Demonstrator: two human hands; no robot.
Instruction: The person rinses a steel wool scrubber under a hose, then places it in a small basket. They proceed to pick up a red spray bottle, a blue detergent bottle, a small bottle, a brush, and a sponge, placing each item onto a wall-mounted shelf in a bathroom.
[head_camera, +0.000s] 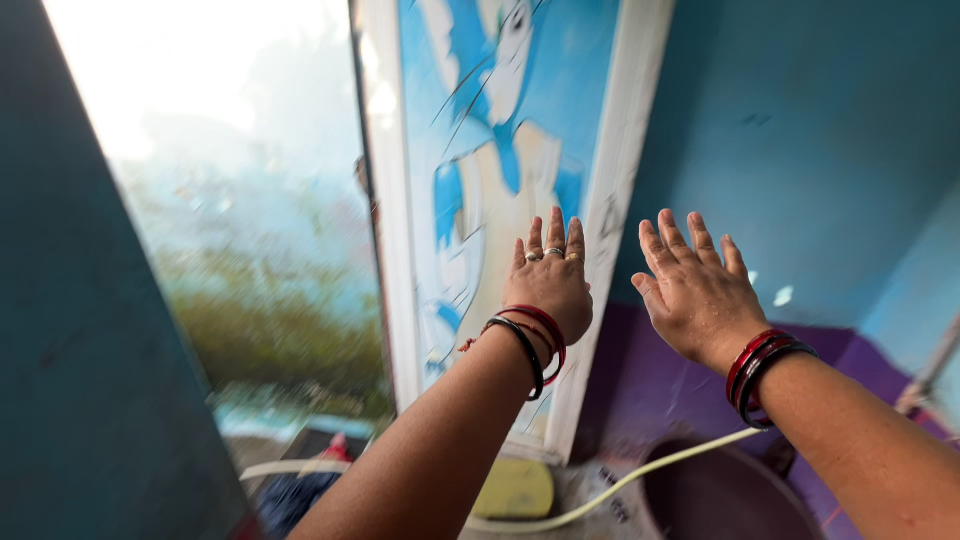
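My left hand is raised with its fingers together, flat against or just in front of a door panel painted blue and cream with a white frame. It wears rings and red and black bangles at the wrist. My right hand is held up beside it, fingers spread a little, palm facing the blue wall. It holds nothing and also has red and black bangles. Whether either palm touches the surface I cannot tell.
A bright doorway opens at the left, with blurred greenery outside. Below, a pale hose runs across the floor toward a dark round basin. A yellow object lies at the door's foot. The lower wall is purple.
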